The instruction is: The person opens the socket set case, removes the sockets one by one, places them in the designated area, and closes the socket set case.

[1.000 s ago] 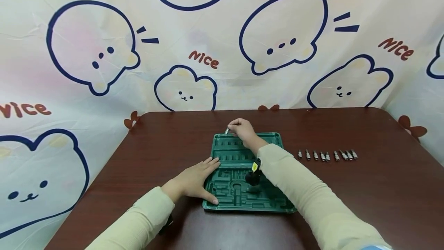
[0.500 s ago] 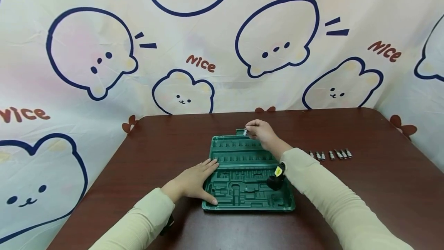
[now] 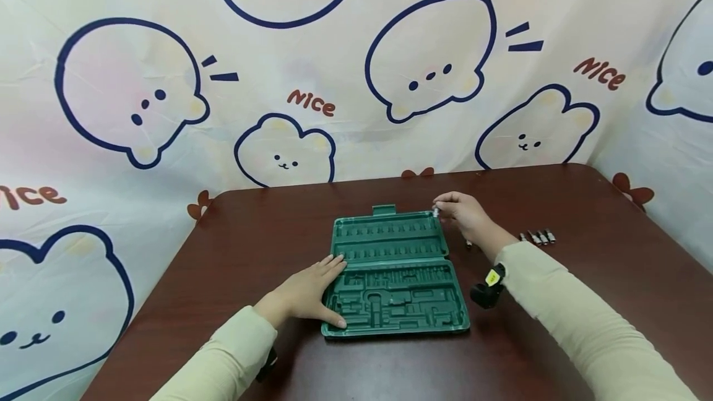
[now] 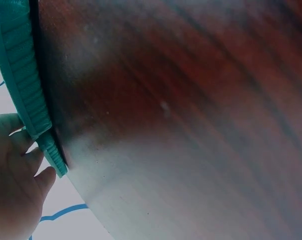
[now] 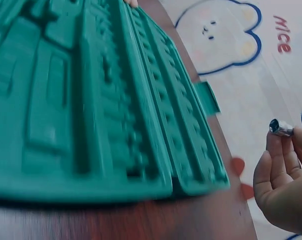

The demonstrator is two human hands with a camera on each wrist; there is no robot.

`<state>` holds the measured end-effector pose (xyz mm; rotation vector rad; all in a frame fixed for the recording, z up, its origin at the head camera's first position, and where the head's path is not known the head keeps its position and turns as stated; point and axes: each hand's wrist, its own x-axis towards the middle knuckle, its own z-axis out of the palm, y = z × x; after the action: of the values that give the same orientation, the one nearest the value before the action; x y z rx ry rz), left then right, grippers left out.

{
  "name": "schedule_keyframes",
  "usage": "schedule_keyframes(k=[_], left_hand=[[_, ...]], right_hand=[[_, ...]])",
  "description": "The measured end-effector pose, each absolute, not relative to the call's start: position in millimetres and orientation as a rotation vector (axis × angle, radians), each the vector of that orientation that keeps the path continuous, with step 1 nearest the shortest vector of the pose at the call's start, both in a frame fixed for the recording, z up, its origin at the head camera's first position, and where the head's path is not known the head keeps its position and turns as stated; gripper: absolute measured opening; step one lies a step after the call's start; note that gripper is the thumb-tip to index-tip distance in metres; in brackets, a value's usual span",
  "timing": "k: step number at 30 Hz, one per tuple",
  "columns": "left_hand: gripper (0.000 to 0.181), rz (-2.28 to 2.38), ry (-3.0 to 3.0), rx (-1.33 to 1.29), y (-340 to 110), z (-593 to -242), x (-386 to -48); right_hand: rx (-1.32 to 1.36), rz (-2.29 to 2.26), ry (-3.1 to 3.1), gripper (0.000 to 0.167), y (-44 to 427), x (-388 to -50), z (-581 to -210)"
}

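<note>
An open green tool case (image 3: pixel 397 330) with moulded slots lies on the table. My left hand (image 3: pixel 308 293) rests on its left edge, fingers spread and straight. In the left wrist view, fingers of the left hand (image 4: pixel 13 180) lie along the case's ribbed side (image 4: pixel 23 70). Just off the case's far right corner, my right hand (image 3: pixel 466 216) pinches a small silver socket (image 5: pixel 280 128) between thumb and fingers. The socket's hollow end shows in the right wrist view.
Several small metal sockets (image 3: pixel 538 237) stand on the brown table (image 3: pixel 267 221) at the right, some hidden behind the right forearm. A green latch (image 3: pixel 384 209) sticks out from the case's far edge. A printed cloth (image 3: pixel 356 67) hangs behind the table.
My right hand has moved right with the socket, from above the case's far edge to beyond its right corner. The left hand stays on the case. The head view has shifted slightly right.
</note>
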<state>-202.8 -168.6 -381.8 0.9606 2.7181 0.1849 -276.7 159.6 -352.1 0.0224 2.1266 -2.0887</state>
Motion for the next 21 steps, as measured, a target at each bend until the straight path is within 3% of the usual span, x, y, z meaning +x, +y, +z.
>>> schedule_keyframes(k=[10,16,21], left_hand=[[0.111,0.217,2.72,0.97,-169.2,-383.2,-205.4],[0.111,0.232,2.714,0.962,-169.1,-383.1,-204.2],[0.111,0.222,2.72,0.963,-168.6,-382.1,-202.8]], right_hand=[[0.061,-2.058,2.173,0.026,217.0,-262.8,-357.5],[0.104,-2.119,2.164,0.01,260.5,-251.0,-367.1],[0.125,-2.211,2.139,0.016,292.3,-243.3,-374.4]])
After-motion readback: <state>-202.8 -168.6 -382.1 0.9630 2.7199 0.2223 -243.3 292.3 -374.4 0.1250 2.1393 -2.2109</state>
